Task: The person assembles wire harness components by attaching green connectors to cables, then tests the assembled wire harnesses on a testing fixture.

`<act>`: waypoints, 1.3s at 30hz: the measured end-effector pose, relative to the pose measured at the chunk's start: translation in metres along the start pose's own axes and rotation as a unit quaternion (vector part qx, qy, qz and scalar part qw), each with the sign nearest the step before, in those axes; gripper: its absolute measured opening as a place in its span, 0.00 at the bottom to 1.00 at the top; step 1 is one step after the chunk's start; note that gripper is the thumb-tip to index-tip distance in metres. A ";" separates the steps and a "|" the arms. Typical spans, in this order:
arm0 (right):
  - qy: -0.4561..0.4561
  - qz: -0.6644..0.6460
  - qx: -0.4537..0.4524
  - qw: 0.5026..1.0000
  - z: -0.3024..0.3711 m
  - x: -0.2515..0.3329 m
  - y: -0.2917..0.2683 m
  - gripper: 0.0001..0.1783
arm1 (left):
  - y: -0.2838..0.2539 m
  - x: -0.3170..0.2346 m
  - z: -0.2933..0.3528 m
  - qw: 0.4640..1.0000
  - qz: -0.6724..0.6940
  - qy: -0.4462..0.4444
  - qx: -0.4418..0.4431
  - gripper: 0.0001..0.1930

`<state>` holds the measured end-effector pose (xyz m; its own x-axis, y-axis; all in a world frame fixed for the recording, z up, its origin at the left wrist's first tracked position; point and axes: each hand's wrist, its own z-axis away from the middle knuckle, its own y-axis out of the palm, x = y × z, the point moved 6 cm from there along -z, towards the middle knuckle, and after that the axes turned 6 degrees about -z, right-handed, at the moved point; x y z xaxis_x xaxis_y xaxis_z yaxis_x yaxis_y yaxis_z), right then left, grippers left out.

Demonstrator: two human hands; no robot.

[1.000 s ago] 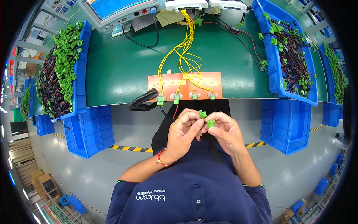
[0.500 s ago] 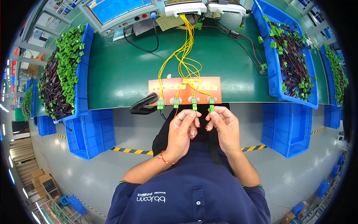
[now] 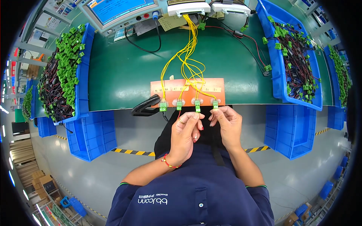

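Note:
An orange board [image 3: 187, 90] lies at the bench's front edge, with several green connectors along its near side. Yellow wires [image 3: 188, 47] run from these back to a white unit [image 3: 187, 8]. My left hand [image 3: 185, 130] is closed, thumb and finger pinching the green terminal connector [image 3: 197, 107] third from the left. In my right hand [image 3: 227, 126] the thumb and forefinger are closed on the rightmost green terminal connector [image 3: 215, 104]. The two connectors to the left, a wider one [image 3: 163, 107] and a narrower one [image 3: 179, 105], hang untouched with dark and red leads below.
A black-handled tool [image 3: 146, 106] juts over the edge beside the board. Blue bins heaped with green connectors and dark cables flank the bench, a left bin [image 3: 85, 71] and a right bin [image 3: 278, 84]. A tester with a screen [image 3: 115, 9] stands at the back.
Both hands keep their pinch on the same two connectors, with only slight shifts of the fingers. The whole view has moved a few pixels.

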<state>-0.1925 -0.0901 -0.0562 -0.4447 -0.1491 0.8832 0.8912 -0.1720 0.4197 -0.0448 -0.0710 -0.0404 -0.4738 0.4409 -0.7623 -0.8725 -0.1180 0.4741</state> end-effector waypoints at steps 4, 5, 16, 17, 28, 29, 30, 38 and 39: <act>0.021 0.038 0.023 0.999 -0.003 -0.004 -0.005 0.11 | 0.001 -0.001 0.000 1.000 -0.001 -0.001 0.006 0.11; 0.021 0.037 0.025 0.999 -0.004 -0.003 -0.006 0.11 | 0.001 -0.002 0.001 1.000 0.000 -0.001 0.007 0.12; 0.093 0.113 0.192 0.970 0.012 -0.046 -0.006 0.16 | 0.001 -0.003 0.000 1.000 0.014 -0.016 0.011 0.12; 0.136 0.147 0.225 0.954 0.015 -0.059 -0.002 0.16 | 0.000 -0.004 0.001 1.000 0.002 -0.010 0.002 0.12; 0.043 0.293 0.357 0.886 0.021 -0.060 0.022 0.16 | 0.002 -0.003 0.000 1.000 0.010 -0.014 -0.009 0.12; 0.044 0.294 0.355 0.886 0.019 -0.058 0.017 0.16 | 0.001 -0.003 0.000 1.000 0.004 -0.009 -0.006 0.12; 0.062 0.267 0.349 0.896 0.016 -0.055 0.011 0.12 | 0.000 -0.003 -0.001 1.000 -0.002 -0.005 -0.002 0.11; 0.055 0.259 0.225 0.938 0.013 0.006 -0.053 0.08 | 0.002 -0.005 -0.006 1.000 0.009 0.004 -0.007 0.12; 0.055 0.259 0.228 0.937 0.015 0.011 -0.060 0.08 | 0.001 -0.005 -0.006 1.000 0.014 0.011 -0.011 0.12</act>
<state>-0.2499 -0.0663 -0.0685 0.0737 -0.2007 0.9769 0.9244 0.3812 0.0086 -0.0440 -0.0791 -0.0384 -0.5007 0.4171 -0.7585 -0.8610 -0.1494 0.4861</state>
